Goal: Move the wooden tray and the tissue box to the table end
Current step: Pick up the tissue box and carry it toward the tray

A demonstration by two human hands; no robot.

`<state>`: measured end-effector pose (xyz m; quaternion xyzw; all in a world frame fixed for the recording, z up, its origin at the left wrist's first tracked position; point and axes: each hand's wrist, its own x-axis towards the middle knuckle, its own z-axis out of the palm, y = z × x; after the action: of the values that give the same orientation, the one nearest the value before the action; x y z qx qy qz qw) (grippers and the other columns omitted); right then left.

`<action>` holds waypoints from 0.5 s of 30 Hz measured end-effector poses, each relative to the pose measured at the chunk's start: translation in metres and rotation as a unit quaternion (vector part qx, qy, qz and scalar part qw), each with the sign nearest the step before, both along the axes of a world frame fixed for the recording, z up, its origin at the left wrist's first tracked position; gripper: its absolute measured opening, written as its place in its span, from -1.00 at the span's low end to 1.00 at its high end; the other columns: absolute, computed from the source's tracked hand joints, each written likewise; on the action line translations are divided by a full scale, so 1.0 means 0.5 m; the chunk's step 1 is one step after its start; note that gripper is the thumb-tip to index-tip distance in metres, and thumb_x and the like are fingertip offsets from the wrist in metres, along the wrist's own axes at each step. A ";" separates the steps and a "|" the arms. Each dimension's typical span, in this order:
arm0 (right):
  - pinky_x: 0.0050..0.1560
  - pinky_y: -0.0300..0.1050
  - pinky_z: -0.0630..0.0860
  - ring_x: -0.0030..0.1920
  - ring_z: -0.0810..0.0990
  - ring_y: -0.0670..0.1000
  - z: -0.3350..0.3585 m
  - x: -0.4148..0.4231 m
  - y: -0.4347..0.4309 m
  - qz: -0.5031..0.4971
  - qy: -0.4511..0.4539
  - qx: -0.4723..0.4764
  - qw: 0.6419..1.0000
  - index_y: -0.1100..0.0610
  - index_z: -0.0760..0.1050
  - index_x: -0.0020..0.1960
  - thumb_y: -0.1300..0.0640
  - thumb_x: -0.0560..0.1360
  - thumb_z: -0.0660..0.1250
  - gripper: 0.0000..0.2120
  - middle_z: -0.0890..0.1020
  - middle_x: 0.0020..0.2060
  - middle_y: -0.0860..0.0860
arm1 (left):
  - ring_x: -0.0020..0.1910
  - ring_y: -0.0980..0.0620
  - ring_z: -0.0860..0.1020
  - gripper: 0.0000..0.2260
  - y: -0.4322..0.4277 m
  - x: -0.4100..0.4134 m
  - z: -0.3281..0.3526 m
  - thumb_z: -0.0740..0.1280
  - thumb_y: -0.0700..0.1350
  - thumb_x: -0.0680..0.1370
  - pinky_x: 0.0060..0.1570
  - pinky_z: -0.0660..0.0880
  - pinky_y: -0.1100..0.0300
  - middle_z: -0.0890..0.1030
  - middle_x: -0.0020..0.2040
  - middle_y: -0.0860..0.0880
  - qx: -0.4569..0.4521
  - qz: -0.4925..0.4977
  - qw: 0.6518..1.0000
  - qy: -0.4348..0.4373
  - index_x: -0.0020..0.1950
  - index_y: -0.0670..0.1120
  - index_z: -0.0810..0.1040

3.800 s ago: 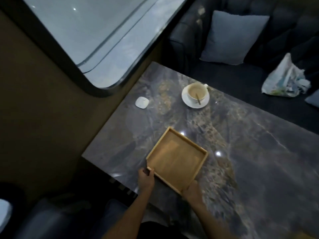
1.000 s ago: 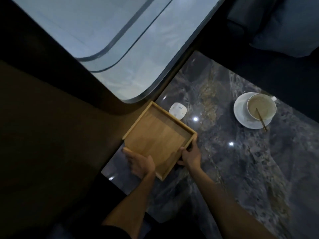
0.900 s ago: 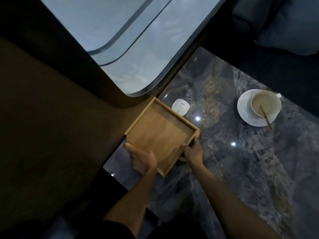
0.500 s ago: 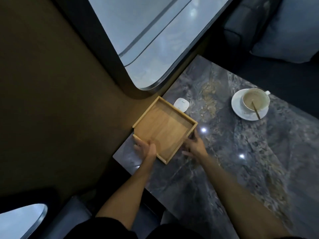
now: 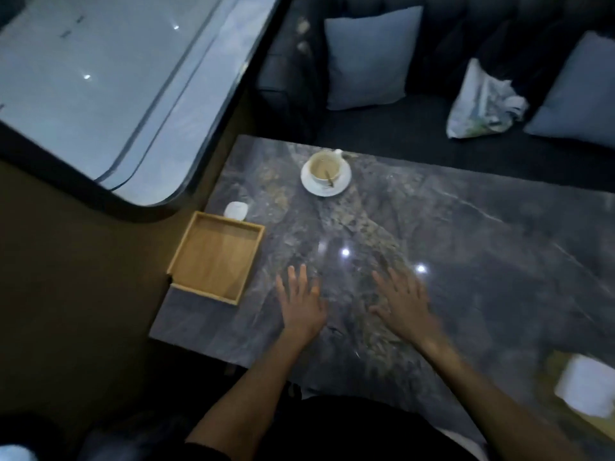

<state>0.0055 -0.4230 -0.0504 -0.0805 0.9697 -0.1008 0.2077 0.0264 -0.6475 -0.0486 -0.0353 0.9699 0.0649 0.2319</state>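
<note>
The square wooden tray [image 5: 214,257] lies empty at the left end of the dark marble table [image 5: 466,261], against the wall under the window. My left hand [image 5: 299,301] hovers over the table to the right of the tray, fingers spread, holding nothing. My right hand [image 5: 401,302] is further right, also spread and empty, and blurred. A blurred yellowish tissue box [image 5: 585,387] with white tissue on top shows at the lower right edge, near my right forearm.
A white cup on a saucer [image 5: 326,173] with a spoon stands near the table's far edge. A small white device [image 5: 235,210] sits just behind the tray. Beyond the table is a dark sofa with grey cushions [image 5: 366,58] and a plastic bag [image 5: 482,104].
Both hands have let go of the tray and moved right over the table. The tray stays at the wall end. The view has swung right, bringing the tissue box into sight.
</note>
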 end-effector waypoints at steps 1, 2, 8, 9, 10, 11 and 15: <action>0.48 0.36 0.00 0.55 0.07 0.26 0.004 0.021 0.070 -0.022 0.012 -0.002 1.000 -0.09 0.16 0.53 -0.28 0.45 0.22 -0.29 0.20 0.55 0.12 | 0.57 -0.26 -0.12 -0.41 0.059 0.000 0.009 0.07 0.11 0.49 0.32 -0.54 -0.22 0.01 0.60 -0.19 0.000 -0.022 1.000 -0.004 0.53 0.00 0.20; 0.46 0.38 0.05 0.52 0.13 0.30 0.011 0.029 0.109 -0.032 0.026 0.005 0.999 -0.08 0.22 0.51 -0.31 0.43 0.19 -0.30 0.26 0.52 0.14 | 0.57 -0.26 -0.13 -0.39 0.093 -0.003 0.013 0.05 0.12 0.49 0.30 -0.57 -0.19 0.01 0.60 -0.19 0.004 -0.029 1.000 -0.007 0.54 0.01 0.18; 0.46 0.36 -0.04 0.49 0.19 0.32 0.030 0.122 0.450 -0.137 0.053 -0.008 0.989 -0.08 0.32 0.46 -0.35 0.37 0.12 -0.29 0.38 0.46 0.12 | 0.51 -0.31 0.21 -0.43 0.424 0.001 0.024 0.13 0.08 0.46 0.46 -0.11 -0.32 0.29 0.51 -0.24 0.033 -0.039 0.999 0.010 0.47 -0.03 0.33; 0.47 0.35 -0.07 0.50 0.16 0.31 0.025 0.139 0.513 -0.151 0.048 -0.013 0.987 -0.09 0.31 0.46 -0.35 0.39 0.12 -0.30 0.36 0.47 0.11 | 0.48 -0.31 0.27 -0.44 0.481 0.006 0.022 0.14 0.06 0.47 0.44 0.07 -0.32 0.32 0.49 -0.25 0.047 -0.031 0.998 0.004 0.47 -0.03 0.33; 0.48 0.35 -0.09 0.52 0.12 0.29 0.029 0.150 0.566 -0.165 0.040 -0.010 0.985 -0.10 0.29 0.48 -0.35 0.42 0.14 -0.32 0.33 0.49 0.10 | 0.47 -0.29 0.28 -0.45 0.533 0.015 0.020 0.14 0.04 0.49 0.43 0.18 -0.26 0.30 0.49 -0.26 0.059 -0.023 0.998 -0.010 0.48 -0.03 0.29; 0.48 0.34 -0.12 0.54 0.06 0.26 0.025 0.166 0.629 -0.185 0.031 -0.006 0.982 -0.11 0.25 0.49 -0.33 0.45 0.17 -0.34 0.29 0.51 0.08 | 0.45 -0.28 0.29 -0.47 0.595 0.027 0.018 0.14 0.02 0.53 0.41 0.24 -0.20 0.28 0.49 -0.26 0.074 -0.032 0.996 -0.024 0.50 -0.04 0.24; 0.50 0.28 0.00 0.51 0.19 0.19 0.020 0.199 0.813 -0.267 0.014 -0.036 0.963 -0.08 0.29 0.47 -0.38 0.48 0.09 -0.35 0.38 0.46 0.04 | 0.28 -0.27 0.49 -0.63 0.774 0.104 0.013 0.13 -0.12 0.59 0.29 0.43 -0.07 0.48 0.33 -0.32 0.152 0.012 0.981 -0.117 0.35 -0.23 0.40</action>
<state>0.1050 -0.0164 -0.0403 0.1727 0.9544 -0.1859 0.1570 0.0783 -0.2607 -0.0422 -0.0185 0.9145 0.2100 0.3454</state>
